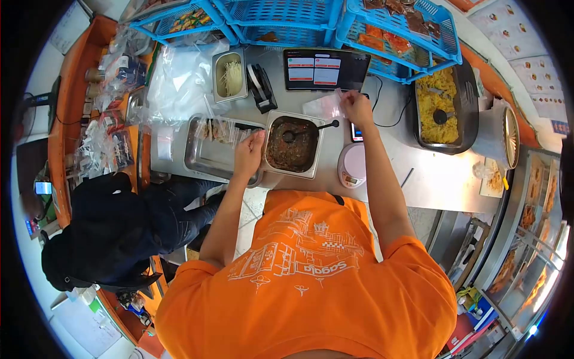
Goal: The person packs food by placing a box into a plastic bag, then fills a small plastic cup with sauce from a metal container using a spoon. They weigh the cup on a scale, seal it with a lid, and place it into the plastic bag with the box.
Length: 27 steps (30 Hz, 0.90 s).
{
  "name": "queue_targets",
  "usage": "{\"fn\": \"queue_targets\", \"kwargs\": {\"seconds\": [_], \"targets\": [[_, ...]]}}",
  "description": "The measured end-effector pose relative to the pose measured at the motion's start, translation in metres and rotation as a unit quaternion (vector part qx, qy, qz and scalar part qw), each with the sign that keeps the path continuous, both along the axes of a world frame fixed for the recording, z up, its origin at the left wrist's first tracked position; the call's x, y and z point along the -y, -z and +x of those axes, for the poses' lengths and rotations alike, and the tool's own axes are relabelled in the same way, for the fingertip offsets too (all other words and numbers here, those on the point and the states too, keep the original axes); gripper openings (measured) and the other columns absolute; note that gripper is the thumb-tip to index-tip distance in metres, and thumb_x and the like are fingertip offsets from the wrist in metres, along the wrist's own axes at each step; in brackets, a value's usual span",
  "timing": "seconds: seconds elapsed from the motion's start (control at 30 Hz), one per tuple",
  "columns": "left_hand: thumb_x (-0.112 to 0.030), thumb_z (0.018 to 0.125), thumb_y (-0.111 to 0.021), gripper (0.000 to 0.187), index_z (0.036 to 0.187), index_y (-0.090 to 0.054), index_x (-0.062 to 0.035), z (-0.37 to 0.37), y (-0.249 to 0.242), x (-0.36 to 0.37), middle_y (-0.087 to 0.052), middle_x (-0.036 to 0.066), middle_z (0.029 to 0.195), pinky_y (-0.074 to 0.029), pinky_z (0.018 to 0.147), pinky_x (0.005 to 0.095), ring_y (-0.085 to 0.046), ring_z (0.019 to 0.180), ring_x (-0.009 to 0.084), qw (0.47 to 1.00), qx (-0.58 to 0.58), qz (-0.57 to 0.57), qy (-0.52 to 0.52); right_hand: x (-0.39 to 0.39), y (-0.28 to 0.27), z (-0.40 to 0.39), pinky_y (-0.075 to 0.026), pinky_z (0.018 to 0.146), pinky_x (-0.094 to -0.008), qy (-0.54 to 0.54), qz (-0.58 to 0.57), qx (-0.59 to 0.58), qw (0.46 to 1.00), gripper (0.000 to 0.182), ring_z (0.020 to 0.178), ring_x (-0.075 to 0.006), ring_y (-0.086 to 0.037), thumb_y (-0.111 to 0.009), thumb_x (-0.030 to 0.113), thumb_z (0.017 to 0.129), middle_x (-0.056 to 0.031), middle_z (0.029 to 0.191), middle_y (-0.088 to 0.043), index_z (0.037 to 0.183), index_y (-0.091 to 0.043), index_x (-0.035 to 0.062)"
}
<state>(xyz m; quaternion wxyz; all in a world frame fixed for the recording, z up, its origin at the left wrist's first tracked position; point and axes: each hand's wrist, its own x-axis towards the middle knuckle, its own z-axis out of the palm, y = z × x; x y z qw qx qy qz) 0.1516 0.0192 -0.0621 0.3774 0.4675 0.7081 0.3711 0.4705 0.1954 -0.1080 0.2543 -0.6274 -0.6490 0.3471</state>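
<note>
My right hand [357, 109] is closed, pinching the edge of a clear plastic bag [323, 106] that lies in front of the tablet. My left hand [248, 157] has its fingers curled together at the right end of a long steel tray [194, 157]. Small filled plastic bags [220, 130] lie in that tray, beside my left fingertips; whether I grip one is hidden. Between my hands stands a square steel pan of dark sauce [287, 152], with a black ladle [311, 129] resting in it. A pink kitchen scale [353, 165] sits below my right wrist.
Behind are a tablet [326, 69], a black tape dispenser [260, 88], a steel pan of pale shreds [229, 76] and blue crates [281, 15]. Plastic bags [179, 78] are piled at left. A black pan of yellow food [439, 107] stands right. A person in dark clothes [113, 230] is at left.
</note>
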Motion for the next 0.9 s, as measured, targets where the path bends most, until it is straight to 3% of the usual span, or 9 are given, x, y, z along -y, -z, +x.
{"fn": "queue_targets", "kwargs": {"seconds": [0.17,0.23,0.3,0.4,0.47,0.67,0.77,0.83,0.9], "targets": [[-0.048,0.097,-0.055,0.051,0.093,-0.071,-0.0001,0.008,-0.023,-0.037,-0.067,0.017,0.072,-0.049,0.062,0.0375,-0.066,0.067,0.0259,0.99,-0.022,-0.133,0.03,0.003,-0.016,0.022,-0.054,0.072,-0.0266,0.036,-0.227,-0.315,0.921,0.025,0.082,-0.0181,-0.069,-0.073,0.002,0.08,-0.0106,0.092,-0.07,0.102,-0.063,-0.0039],[-0.053,0.095,-0.054,0.055,0.086,-0.072,-0.0012,0.029,-0.041,-0.074,-0.067,0.016,0.072,-0.049,0.061,0.0374,-0.068,0.068,0.0296,0.992,-0.123,0.034,-0.016,0.005,-0.029,0.021,-0.054,0.073,-0.0269,0.043,-0.246,-0.339,0.907,0.025,0.084,-0.0184,-0.069,-0.073,0.002,0.081,-0.0107,0.094,-0.07,0.103,-0.063,-0.0026],[-0.056,0.092,-0.058,0.055,0.083,-0.073,-0.0032,0.052,-0.044,-0.117,-0.068,0.015,0.072,-0.049,0.061,0.0368,-0.068,0.07,0.0311,0.979,-0.163,0.064,0.101,0.008,-0.034,0.017,-0.054,0.075,-0.0273,0.049,-0.269,-0.359,0.893,0.026,0.086,-0.0188,-0.069,-0.074,0.001,0.081,-0.0109,0.096,-0.07,0.105,-0.063,-0.0013],[-0.055,0.088,-0.063,0.054,0.083,-0.073,-0.0026,0.095,-0.038,-0.165,-0.068,0.014,0.072,-0.049,0.062,0.0351,-0.065,0.066,0.0305,0.965,-0.106,-0.049,0.233,0.006,-0.033,0.005,-0.054,0.076,-0.0265,0.038,-0.294,-0.423,0.856,0.024,0.089,-0.0181,-0.068,-0.072,-0.002,0.082,-0.0105,0.096,-0.07,0.103,-0.062,0.0011],[-0.047,0.091,-0.064,0.046,0.082,-0.071,-0.003,0.112,-0.025,-0.181,-0.066,0.007,0.069,-0.047,0.064,0.0307,-0.061,0.065,0.018,0.928,-0.051,-0.082,0.359,0.005,-0.025,-0.001,-0.055,0.075,-0.0261,0.006,-0.273,-0.486,0.83,0.021,0.089,-0.0177,-0.068,-0.07,-0.006,0.082,-0.0098,0.095,-0.069,0.1,-0.061,0.0026],[-0.028,0.093,-0.064,0.029,0.084,-0.07,-0.0007,0.109,-0.011,-0.187,-0.064,0.003,0.07,-0.048,0.066,0.0285,-0.061,0.068,0.0108,0.927,0.117,-0.115,0.338,0.011,-0.024,0.01,-0.057,0.074,-0.0277,0.079,-0.294,-0.544,0.782,0.02,0.089,-0.019,-0.068,-0.068,-0.007,0.084,-0.0078,0.099,-0.067,0.092,-0.056,0.0068],[-0.022,0.091,-0.062,0.025,0.084,-0.068,0.0012,0.108,0.0,-0.186,-0.066,0.006,0.07,-0.048,0.065,0.0299,-0.062,0.067,0.0135,0.935,0.061,-0.051,0.346,0.017,-0.021,0.008,-0.057,0.074,-0.0294,0.1,-0.242,-0.492,0.83,0.014,0.09,-0.0195,-0.068,-0.065,-0.009,0.084,-0.0095,0.101,-0.066,0.091,-0.062,0.0026],[-0.02,0.09,-0.061,0.024,0.084,-0.068,0.0021,0.113,-0.008,-0.18,-0.067,0.008,0.072,-0.049,0.065,0.0306,-0.063,0.066,0.0149,0.939,0.042,-0.032,0.34,0.02,-0.032,0.006,-0.056,0.076,-0.0333,-0.018,0.023,-0.094,0.995,0.009,0.088,-0.0254,-0.069,-0.068,-0.001,0.081,-0.0141,0.102,-0.066,0.09,-0.07,0.0009],[-0.019,0.089,-0.06,0.023,0.086,-0.067,0.0029,0.117,-0.005,-0.178,-0.069,0.014,0.075,-0.05,0.065,0.0326,-0.066,0.068,0.0184,0.941,-0.001,0.01,0.339,0.023,-0.034,-0.006,-0.055,0.078,-0.0344,-0.031,0.065,-0.037,0.997,0.012,0.09,-0.029,-0.069,-0.069,0.006,0.079,-0.0166,0.105,-0.066,0.09,-0.073,0.0023]]}}
